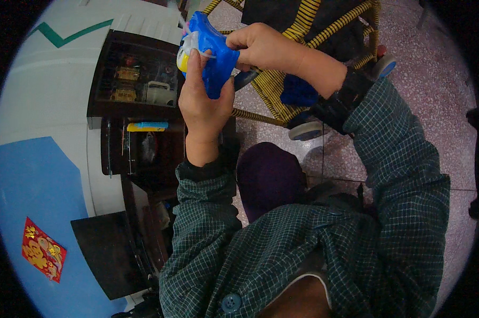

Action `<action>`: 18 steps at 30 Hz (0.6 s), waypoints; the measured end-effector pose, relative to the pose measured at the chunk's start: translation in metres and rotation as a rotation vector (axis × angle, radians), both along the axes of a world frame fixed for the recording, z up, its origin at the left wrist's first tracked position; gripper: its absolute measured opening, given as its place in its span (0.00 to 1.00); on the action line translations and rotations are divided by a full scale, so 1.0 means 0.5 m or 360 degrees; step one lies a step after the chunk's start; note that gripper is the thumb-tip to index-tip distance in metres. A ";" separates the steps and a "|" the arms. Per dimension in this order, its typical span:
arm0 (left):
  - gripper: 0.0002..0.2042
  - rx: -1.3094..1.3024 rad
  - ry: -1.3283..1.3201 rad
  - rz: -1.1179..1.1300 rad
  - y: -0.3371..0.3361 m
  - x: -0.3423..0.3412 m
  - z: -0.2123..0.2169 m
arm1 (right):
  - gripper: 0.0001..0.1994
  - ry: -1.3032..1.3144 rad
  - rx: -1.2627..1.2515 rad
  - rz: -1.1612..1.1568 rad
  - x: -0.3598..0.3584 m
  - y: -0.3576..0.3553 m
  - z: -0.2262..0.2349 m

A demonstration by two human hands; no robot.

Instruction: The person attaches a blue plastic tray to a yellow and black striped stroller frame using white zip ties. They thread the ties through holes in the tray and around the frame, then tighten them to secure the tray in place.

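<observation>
In front of me, at the top of the head view, a shiny blue plastic item [214, 78] with a yellow and white patch is held up between both hands. Its exact kind is not clear; it looks soft and creased. My left hand [201, 103] grips it from below, thumb on one side and fingers on the other. A thin pale strip or cord [205, 54] crosses its front near the left fingertips. My right hand [263, 49] pinches its right edge, the fingertips partly hidden. A dark band circles my right wrist.
Beyond my right hand stands a wheeled frame wound in yellow-and-black cord [268, 95], with a grey wheel [306, 131] on the speckled tile floor [414, 111]. Left are a dark cabinet [102, 79], a blue-and-yellow box [147, 126] and a dark flat screen [104, 254].
</observation>
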State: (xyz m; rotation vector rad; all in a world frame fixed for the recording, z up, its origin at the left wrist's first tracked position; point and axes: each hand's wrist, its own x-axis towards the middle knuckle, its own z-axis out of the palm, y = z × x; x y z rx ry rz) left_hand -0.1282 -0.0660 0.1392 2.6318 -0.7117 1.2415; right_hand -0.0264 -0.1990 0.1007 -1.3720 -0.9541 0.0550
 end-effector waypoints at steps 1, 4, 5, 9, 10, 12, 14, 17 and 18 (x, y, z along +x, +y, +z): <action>0.33 0.0014 0.0012 0.0024 0.001 -0.001 0.000 | 0.09 -0.0001 0.0051 0.0019 -0.001 0.001 -0.002; 0.37 0.0017 0.0051 0.0068 0.003 -0.002 0.001 | 0.08 -0.0067 0.0018 -0.0100 0.000 0.010 -0.001; 0.39 0.0009 0.0060 0.0078 0.003 -0.003 0.002 | 0.08 -0.0104 0.0061 -0.0103 0.000 0.012 -0.002; 0.37 0.0123 0.0015 0.0112 0.003 -0.003 0.004 | 0.07 -0.0172 0.0097 -0.0145 -0.001 0.011 -0.004; 0.36 0.0127 0.0006 0.0107 0.003 -0.003 0.005 | 0.07 -0.0193 0.0093 -0.0155 -0.001 0.010 -0.003; 0.36 0.0125 0.0007 0.0093 0.003 -0.002 0.006 | 0.07 -0.0111 0.0108 -0.0091 -0.003 0.009 -0.002; 0.37 0.0112 0.0019 0.0071 0.004 -0.001 0.007 | 0.08 -0.0056 0.0118 -0.0071 -0.007 0.009 0.000; 0.37 0.0087 0.0022 0.0048 0.004 0.000 0.008 | 0.08 -0.0019 0.0136 -0.0103 -0.012 0.011 0.001; 0.37 0.0090 0.0025 0.0057 0.003 0.000 0.007 | 0.08 -0.0012 0.0146 -0.0109 -0.013 0.011 0.001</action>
